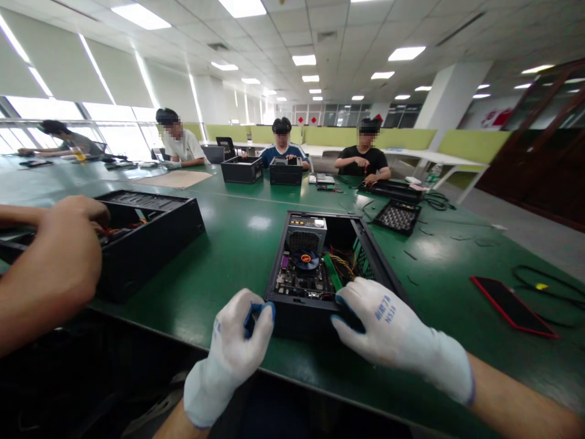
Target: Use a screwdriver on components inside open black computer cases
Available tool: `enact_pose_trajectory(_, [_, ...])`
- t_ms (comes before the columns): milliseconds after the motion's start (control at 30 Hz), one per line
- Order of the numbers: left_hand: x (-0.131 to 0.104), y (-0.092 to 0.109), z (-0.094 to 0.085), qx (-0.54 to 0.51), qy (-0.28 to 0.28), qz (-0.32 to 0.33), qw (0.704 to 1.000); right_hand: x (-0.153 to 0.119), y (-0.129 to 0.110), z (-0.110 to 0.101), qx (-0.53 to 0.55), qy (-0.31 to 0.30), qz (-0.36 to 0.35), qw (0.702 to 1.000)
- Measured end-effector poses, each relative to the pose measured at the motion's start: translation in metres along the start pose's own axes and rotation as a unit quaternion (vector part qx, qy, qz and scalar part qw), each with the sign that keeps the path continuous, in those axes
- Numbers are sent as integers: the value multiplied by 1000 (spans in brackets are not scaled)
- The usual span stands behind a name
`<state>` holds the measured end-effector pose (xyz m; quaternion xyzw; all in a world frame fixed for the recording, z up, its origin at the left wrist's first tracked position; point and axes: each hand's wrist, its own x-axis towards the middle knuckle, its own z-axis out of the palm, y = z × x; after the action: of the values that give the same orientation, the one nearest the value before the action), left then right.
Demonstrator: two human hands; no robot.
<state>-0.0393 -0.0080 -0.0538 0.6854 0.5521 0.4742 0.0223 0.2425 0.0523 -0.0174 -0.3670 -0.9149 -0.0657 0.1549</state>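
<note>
"Computer case (pixel 297 320): where does it sit?"

"On the green table (pixel 237 244), close to the near edge, between the person's two gloved hands. Its open side faces up."

"What shows inside?"

"A boxy power supply (pixel 307 239) at the far left, a dark round fan (pixel 305 260) just on its near side, a green strip (pixel 332 272) beside the fan, and yellowish wires (pixel 345 265) to the right of that."

"And the left hand (pixel 235 341)?"

"Fingers curled, thumb tip at the case's near left corner. I cannot tell whether they close on anything."

"The right hand (pixel 388 326)?"

"Clamped on the near wall, fingers over the rim and thumb outside, toward the right corner."

"Anything around?"

"To the left, a neighbour's bare hand (pixel 82 213) reaches into another black case (pixel 150 256). To the right lies a flat black panel (pixel 512 305) with a red border; farther off, a black tray (pixel 397 216) rests near some loose cables (pixel 439 201)."
</note>
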Motion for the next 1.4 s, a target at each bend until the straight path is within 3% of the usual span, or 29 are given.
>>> enact_pose_trajectory(133, [20, 34, -3, -6, -62, 79, 995, -15, -12, -8, 7, 7, -25, 1000])
enact_pose_trajectory(300, [25, 56, 10, 31, -144, 125, 981, -38, -22, -13, 27, 38, -50, 998])
enact_pose_trajectory(467, [16, 68, 12, 51, -196, 128, 971, -53, -28, -19, 54, 38, -51, 996])
enact_pose_trajectory(833, [-4, 78, 4, 106, -235, 156, 954, -71, -40, -27, 103, 64, -48, 991])
enact_pose_trajectory(1133, [-7, 79, 7, 123, -219, 159, 955, -65, -41, -38, 116, 60, -44, 990])
enact_pose_trajectory(1300, [-6, 81, 6, 121, -222, 158, 954, -48, -24, -58, 126, 2, -76, 989])
enact_pose_trajectory(1400, [-6, 81, 5, 121, -229, 150, 954, -22, -8, -53, 75, -47, -90, 992])
